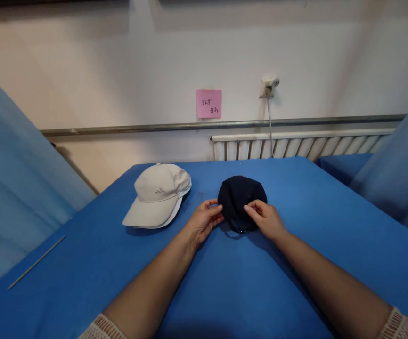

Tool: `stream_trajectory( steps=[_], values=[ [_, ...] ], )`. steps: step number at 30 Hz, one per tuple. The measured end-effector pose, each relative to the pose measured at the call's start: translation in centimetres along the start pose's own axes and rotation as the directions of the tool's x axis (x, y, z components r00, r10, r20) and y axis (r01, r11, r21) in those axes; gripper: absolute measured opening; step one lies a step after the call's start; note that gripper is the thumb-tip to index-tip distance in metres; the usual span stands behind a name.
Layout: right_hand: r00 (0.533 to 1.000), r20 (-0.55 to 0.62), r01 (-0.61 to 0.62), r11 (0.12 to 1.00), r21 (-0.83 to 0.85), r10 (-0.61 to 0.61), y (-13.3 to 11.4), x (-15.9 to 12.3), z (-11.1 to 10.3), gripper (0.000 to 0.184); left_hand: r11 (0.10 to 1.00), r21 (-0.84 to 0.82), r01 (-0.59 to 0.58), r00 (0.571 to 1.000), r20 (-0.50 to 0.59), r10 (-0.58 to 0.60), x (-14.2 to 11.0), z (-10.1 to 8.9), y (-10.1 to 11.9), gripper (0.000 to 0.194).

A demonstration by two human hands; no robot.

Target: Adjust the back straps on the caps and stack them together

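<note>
A dark navy cap (237, 197) is between my hands over the blue table, with a thin strap loop and small shiny bits at its near edge. My left hand (206, 219) grips its left edge, thumb on top and fingers partly hidden beneath. On the other side, my right hand (265, 217) pinches the dark cloth near its right front. The cap's brim cannot be made out. To the left of my left hand lies a pale beige cap (156, 190) with a small dark mark, stacked over at least one white cap (173, 214).
A thin stick (37, 262) lies along the left of the blue-covered table (239, 292). Blue curtains hang at both sides. Behind are a metal rail (161, 127), a white radiator (303, 143), a plugged-in cord (270, 120) and a pink note (208, 103).
</note>
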State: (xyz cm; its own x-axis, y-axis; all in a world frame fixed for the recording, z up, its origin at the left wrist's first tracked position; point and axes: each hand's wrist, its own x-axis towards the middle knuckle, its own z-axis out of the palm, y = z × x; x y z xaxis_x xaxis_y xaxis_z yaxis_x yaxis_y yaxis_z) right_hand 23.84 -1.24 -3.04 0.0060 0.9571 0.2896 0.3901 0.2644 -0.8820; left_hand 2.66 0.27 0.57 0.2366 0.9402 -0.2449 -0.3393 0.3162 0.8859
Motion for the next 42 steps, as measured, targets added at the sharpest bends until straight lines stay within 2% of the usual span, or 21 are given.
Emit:
stream_trajectory(
  steps=[4,7,10,13,16,19,21,23,24,26,29,31,32,34,37,39,42],
  values=[
    [0.987,-0.057,-0.135,0.964,0.23,0.152,0.9,0.4,1.0,0.037,0.995,0.095,0.013,0.999,0.028,-0.016,-0.2,0.5,-0.5,0.036],
    [0.975,-0.06,-0.175,0.908,0.381,0.213,0.0,0.5,0.4,0.036,0.99,0.143,0.019,0.999,0.024,-0.023,0.1,0.0,-0.7,0.036],
    [0.964,0.016,-0.228,0.789,0.57,0.266,-1.5,0.5,-1.2,0.035,0.98,0.195,0.047,0.999,0.005,-0.048,0.8,-1.2,-0.4,0.033],
    [0.957,0.128,-0.277,0.681,0.678,0.262,-2.4,0.6,-2.6,0.039,0.982,0.151,0.115,0.987,0.093,-0.13,1.3,-2.3,0.0,0.032],
    [0.954,0.171,-0.297,0.685,0.665,0.247,-2.4,0.6,-2.6,0.042,0.984,0.11,0.137,0.973,0.171,-0.155,1.6,-3.0,0.2,0.03],
    [0.969,0.137,-0.247,0.754,0.609,0.206,-2.1,0.4,-1.8,0.04,0.963,0.255,0.091,0.986,0.115,-0.123,1.8,-3.0,0.2,0.027],
    [0.975,0.119,-0.222,0.796,0.563,0.188,-2.0,0.2,-1.3,0.04,0.901,0.434,-0.018,1.0,0.002,0.019,1.9,-2.9,0.3,0.029],
    [0.978,0.104,-0.208,0.834,0.511,0.18,-2.0,0.1,-0.9,0.041,0.817,0.562,-0.126,0.974,-0.086,0.209,2.0,-2.6,0.4,0.033],
    [0.98,0.096,-0.199,0.85,0.488,0.174,-2.0,0.0,-0.8,0.041,0.768,0.614,-0.179,0.953,-0.087,0.292,1.9,-2.5,0.5,0.034],
    [0.984,0.084,-0.177,0.87,0.46,0.156,-2.0,0.0,-0.7,0.042,0.633,0.716,-0.294,0.916,0.02,0.402,1.6,-2.1,0.7,0.032],
    [0.988,0.085,-0.151,0.879,0.452,0.125,-1.9,-0.2,-0.5,0.041,0.293,0.839,-0.458,0.826,0.279,0.491,0.9,-1.4,0.7,0.026],
    [0.99,0.092,-0.137,0.882,0.45,0.106,-2.0,-0.4,-0.5,0.039,0.136,0.869,-0.477,0.79,0.355,0.5,0.6,-1.0,0.6,0.017],
    [0.991,0.096,-0.131,0.883,0.45,0.098,-2.1,-0.6,-0.5,0.038,0.085,0.879,-0.468,0.784,0.37,0.498,0.5,-0.8,0.5,0.013],
    [0.992,0.098,-0.117,0.885,0.451,0.081,-2.3,-0.7,-0.6,0.036,0.035,0.896,-0.443,0.788,0.37,0.491,0.5,-0.6,0.3,0.011],
    [0.996,0.061,-0.084,0.895,0.437,0.064,-2.4,-0.7,-0.6,0.034,0.076,0.901,-0.428,0.784,0.328,0.527,0.5,-0.5,0.4,0.011],
    [0.997,-0.014,-0.059,0.911,0.407,0.071,-2.2,-0.5,-0.7,0.032,0.129,0.876,-0.464,0.759,0.318,0.567,0.3,-0.4,0.5,0.012],
    [0.992,-0.096,-0.045,0.938,0.344,0.083,-1.7,-0.2,-0.5,0.029,0.145,0.815,-0.562,0.714,0.388,0.583,-0.4,0.2,0.5,0.021]
  ],
)
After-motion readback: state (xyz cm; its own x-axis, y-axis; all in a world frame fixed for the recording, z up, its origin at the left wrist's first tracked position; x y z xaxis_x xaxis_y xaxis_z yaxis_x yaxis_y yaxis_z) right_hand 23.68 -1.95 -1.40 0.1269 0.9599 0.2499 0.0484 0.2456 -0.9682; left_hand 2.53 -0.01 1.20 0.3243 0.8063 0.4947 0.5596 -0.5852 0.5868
